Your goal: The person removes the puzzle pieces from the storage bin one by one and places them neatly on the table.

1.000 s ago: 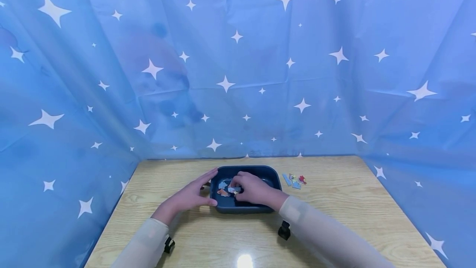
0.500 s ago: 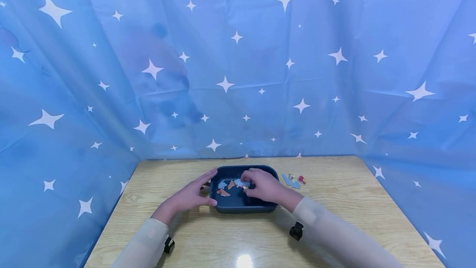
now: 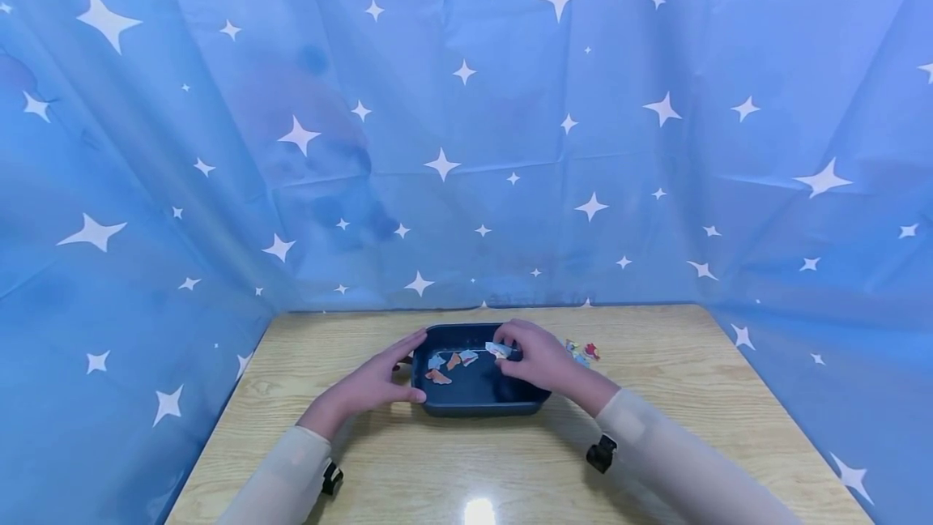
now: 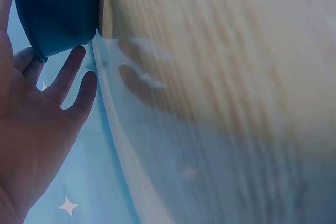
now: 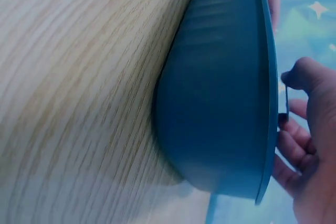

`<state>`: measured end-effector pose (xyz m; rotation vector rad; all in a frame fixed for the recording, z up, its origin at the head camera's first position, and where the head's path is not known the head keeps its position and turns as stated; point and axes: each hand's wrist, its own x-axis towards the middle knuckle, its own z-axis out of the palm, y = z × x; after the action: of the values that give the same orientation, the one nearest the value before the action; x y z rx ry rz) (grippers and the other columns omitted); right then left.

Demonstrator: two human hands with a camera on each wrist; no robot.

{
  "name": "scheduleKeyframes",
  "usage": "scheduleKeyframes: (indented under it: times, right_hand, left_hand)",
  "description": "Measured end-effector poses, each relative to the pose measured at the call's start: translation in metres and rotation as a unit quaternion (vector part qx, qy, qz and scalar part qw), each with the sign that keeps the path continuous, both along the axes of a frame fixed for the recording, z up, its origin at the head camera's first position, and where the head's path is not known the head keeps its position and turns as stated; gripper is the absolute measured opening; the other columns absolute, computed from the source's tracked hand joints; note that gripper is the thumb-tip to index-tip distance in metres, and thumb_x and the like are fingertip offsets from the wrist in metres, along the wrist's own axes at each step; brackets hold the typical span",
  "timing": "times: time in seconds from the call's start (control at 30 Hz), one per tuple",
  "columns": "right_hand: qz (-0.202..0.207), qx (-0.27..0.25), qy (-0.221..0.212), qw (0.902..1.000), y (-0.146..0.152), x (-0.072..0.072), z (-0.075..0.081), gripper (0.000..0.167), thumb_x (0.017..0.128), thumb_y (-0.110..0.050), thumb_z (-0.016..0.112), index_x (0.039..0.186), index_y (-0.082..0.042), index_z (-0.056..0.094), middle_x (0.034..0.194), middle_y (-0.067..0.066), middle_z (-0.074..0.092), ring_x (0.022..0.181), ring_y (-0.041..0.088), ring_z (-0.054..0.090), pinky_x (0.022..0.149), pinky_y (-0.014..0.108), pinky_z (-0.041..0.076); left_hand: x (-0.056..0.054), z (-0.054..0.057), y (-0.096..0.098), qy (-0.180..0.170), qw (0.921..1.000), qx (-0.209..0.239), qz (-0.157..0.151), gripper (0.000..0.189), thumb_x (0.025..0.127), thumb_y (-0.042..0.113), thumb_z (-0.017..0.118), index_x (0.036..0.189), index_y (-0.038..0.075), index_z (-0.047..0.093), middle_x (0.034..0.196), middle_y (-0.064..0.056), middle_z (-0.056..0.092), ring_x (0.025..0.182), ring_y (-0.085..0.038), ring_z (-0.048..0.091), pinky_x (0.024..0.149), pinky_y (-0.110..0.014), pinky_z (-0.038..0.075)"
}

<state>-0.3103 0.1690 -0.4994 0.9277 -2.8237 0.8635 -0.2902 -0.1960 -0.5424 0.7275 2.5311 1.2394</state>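
A dark blue plastic tray (image 3: 484,409) stands on the wooden table, with several small jigsaw puzzle pieces (image 3: 438,377) lying toward its left side. Between thumb and fingers, my right hand (image 3: 543,359) pinches a light-blue puzzle piece (image 3: 499,349) over the tray's right part. That piece shows almost edge-on in the right wrist view, just above the rim. My left hand (image 3: 372,379) rests against the tray's left end, thumb and fingers spread and fairly straight. In the left wrist view, the fingers of the left hand (image 4: 39,114) reach around the tray's corner.
More puzzle pieces (image 3: 583,353), one of them red, lie on the table (image 3: 437,460) right of the tray, partly behind my right hand. A blue curtain (image 3: 466,249) with white stars hangs behind the table and along its sides.
My right hand has lifted a light-blue piece from among the others and carried it to the right across the tray. The left hand has stayed against the tray.
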Motion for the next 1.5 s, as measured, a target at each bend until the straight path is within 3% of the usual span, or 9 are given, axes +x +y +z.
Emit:
scheduleKeyframes:
  times: [0.47,0.67,0.9,1.13,1.5]
  right_hand:
    - [-0.079,-0.094,0.041,0.9915,0.046,0.001,-0.003,0.026,0.097,-0.015,0.087,0.119,-0.014,0.073,0.098,-0.003,0.064,0.079,0.021,0.056,0.064,0.032,0.047]
    - [-0.111,-0.12,0.061,0.9846,0.074,0.001,-0.012,0.024,0.096,-0.012,0.087,0.116,-0.012,0.074,0.093,0.0,0.063,0.076,0.016,0.052,0.062,0.031,0.046]
    - [-0.158,-0.121,0.057,0.9783,0.103,0.005,-0.029,0.025,0.097,-0.016,0.087,0.116,-0.007,0.074,0.093,0.002,0.065,0.074,0.014,0.055,0.061,0.028,0.048]
    - [-0.214,-0.107,0.04,0.9701,0.133,0.009,-0.034,0.028,0.1,-0.022,0.085,0.119,-0.004,0.074,0.095,0.004,0.065,0.076,0.016,0.057,0.062,0.029,0.049]
    - [-0.25,-0.073,0.021,0.9652,0.161,0.007,-0.041,0.035,0.102,-0.027,0.084,0.123,0.0,0.073,0.096,0.006,0.067,0.079,0.019,0.06,0.064,0.032,0.05]
  left_hand:
    - [0.0,0.002,0.001,0.002,1.0,-0.007,0.001,0.104,0.099,0.036,0.087,0.179,0.023,0.023,0.185,0.002,0.014,0.168,-0.037,0.02,0.127,-0.064,0.035]
    - [0.0,0.003,0.002,-0.003,0.9999,-0.009,0.002,0.105,0.098,0.038,0.088,0.179,0.028,0.023,0.185,0.006,0.014,0.169,-0.032,0.019,0.129,-0.063,0.032]
    - [0.001,0.004,0.001,0.006,0.9999,-0.014,0.001,0.103,0.098,0.038,0.088,0.179,0.026,0.024,0.185,0.0,0.016,0.169,-0.036,0.018,0.128,-0.068,0.029]
    - [0.001,0.005,0.001,0.01,0.9998,-0.019,0.002,0.103,0.098,0.04,0.088,0.179,0.026,0.025,0.185,0.001,0.016,0.169,-0.036,0.017,0.129,-0.069,0.027]
    - [0.001,0.004,0.0,0.01,0.9997,-0.023,0.004,0.104,0.098,0.041,0.088,0.179,0.026,0.024,0.185,0.003,0.016,0.169,-0.035,0.017,0.129,-0.068,0.027]
